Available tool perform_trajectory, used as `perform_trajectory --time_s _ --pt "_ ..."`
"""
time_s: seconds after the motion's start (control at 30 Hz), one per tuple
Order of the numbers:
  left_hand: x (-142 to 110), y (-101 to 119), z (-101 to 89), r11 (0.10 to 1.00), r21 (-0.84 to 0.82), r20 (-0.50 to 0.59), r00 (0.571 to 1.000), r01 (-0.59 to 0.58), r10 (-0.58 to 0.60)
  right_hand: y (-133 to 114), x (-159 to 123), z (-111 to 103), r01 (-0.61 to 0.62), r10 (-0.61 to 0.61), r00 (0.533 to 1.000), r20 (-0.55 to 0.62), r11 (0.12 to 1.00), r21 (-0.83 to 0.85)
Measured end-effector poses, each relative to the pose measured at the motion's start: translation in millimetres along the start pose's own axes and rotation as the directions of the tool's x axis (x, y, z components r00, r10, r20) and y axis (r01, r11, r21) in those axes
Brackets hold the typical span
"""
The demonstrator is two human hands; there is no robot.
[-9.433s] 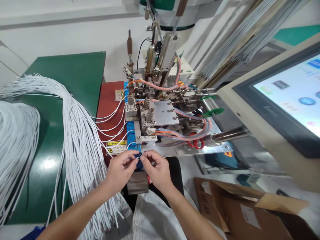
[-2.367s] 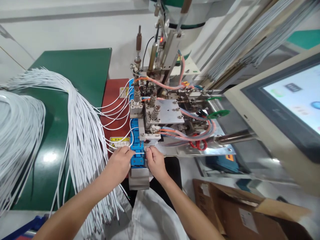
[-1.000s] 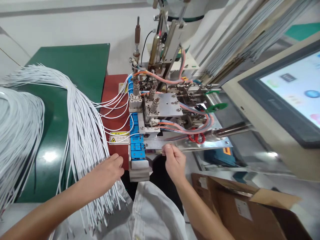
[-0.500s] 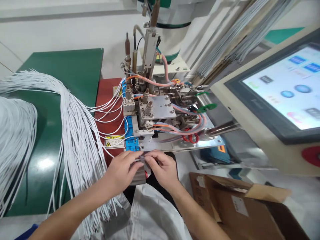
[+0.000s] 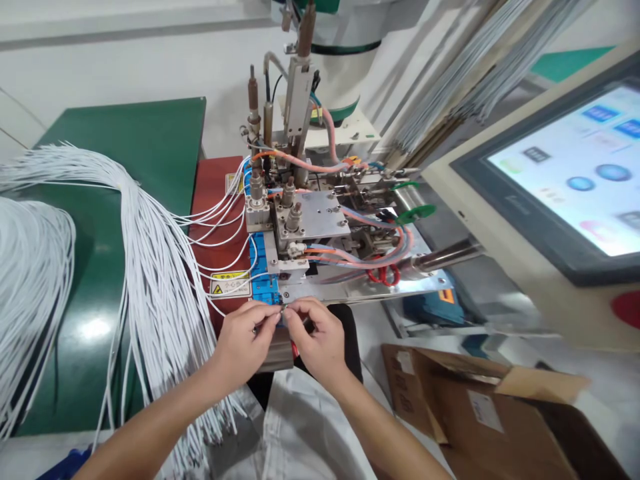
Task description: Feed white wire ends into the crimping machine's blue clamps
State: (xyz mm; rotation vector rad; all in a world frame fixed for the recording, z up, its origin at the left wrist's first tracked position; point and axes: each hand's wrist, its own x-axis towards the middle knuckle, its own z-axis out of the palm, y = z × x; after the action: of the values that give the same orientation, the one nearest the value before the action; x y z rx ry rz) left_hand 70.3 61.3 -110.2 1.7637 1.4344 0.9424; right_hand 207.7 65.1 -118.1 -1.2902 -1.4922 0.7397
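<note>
In front of the blue fixture block (image 5: 263,267), my left hand (image 5: 250,339) is pinched shut at the end of a white wire (image 5: 216,307) that runs to it from the bundle. My right hand (image 5: 319,337) meets it fingertip to fingertip, thumb and forefinger closed on a tiny dark piece too small to name. Several other white wires lead from the large wire bundle (image 5: 150,287) into the blue blocks along the machine's (image 5: 320,213) left side.
A second wire bundle (image 5: 35,287) lies on the green table (image 5: 95,393). Warning labels mark the red plate (image 5: 213,243). To the right a touchscreen panel (image 5: 575,180) juts in, above an open cardboard box (image 5: 465,413). Orange air hoses (image 5: 350,263) loop over the machine.
My fingertips have drawn together, and my right hand has shifted slightly left and down. The camera view has moved a little.
</note>
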Motion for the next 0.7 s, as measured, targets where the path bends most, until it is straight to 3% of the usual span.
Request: perform_trajectory --time_s 0.17,0.43,0.6,0.67,0.7 --pt "-1.6 1.7 3.0 0.978 -0.113 0.047 0.984 0.175 -0.170 0.0 -1.6 6.5 0.016 -0.017 0.999 -0.039 1.000 -0.027" --pt "-4.8 1.8 7.8 0.931 -0.242 -0.015 0.958 0.274 -0.286 -1.4 -1.5 19.3 0.066 -0.069 0.989 -0.134 0.997 -0.026" --pt "-3.7 -0.3 8.1 0.921 -0.294 -0.046 0.959 0.255 -0.280 1.1 0.6 21.9 -0.216 0.229 0.973 -0.033 0.951 0.223" --pt "-3.1 -0.2 8.6 0.911 -0.325 -0.055 0.957 0.253 -0.285 2.6 0.0 22.9 -0.223 0.238 0.971 -0.029 0.942 0.250" --pt "-2.9 0.1 8.6 0.906 -0.337 -0.057 0.955 0.257 -0.292 3.5 -0.2 23.0 -0.171 0.188 0.981 -0.056 0.960 0.222"
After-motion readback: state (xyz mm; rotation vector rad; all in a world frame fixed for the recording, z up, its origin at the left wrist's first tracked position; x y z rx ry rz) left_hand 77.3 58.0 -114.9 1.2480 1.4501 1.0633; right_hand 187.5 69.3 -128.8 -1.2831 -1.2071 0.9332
